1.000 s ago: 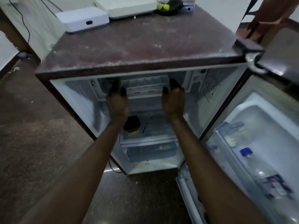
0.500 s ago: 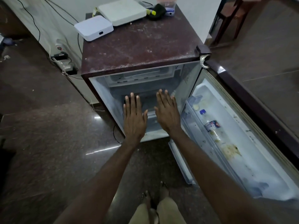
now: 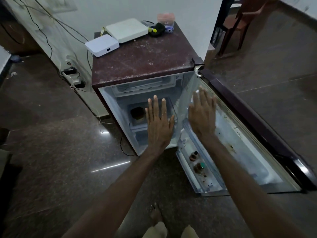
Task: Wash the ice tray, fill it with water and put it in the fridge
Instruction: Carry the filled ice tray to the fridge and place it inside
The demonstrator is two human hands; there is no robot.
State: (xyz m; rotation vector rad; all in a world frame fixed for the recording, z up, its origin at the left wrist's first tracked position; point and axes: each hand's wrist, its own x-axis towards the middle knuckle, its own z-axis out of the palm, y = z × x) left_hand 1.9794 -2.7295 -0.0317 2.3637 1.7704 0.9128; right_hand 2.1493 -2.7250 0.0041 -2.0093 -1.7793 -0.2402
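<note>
Left hand (image 3: pixel 159 124) and right hand (image 3: pixel 202 117) hover empty, fingers straight and slightly spread, before the open fridge (image 3: pixel 142 62). The ice tray cannot be made out in the freezer slot (image 3: pixel 145 86) above them. The door (image 3: pixel 248 143) stands wide at right.

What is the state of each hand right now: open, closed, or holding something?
Left hand: open, fingers straight, holding nothing, in front of the open fridge.
Right hand: open, fingers straight, holding nothing, near the fridge door.
</note>
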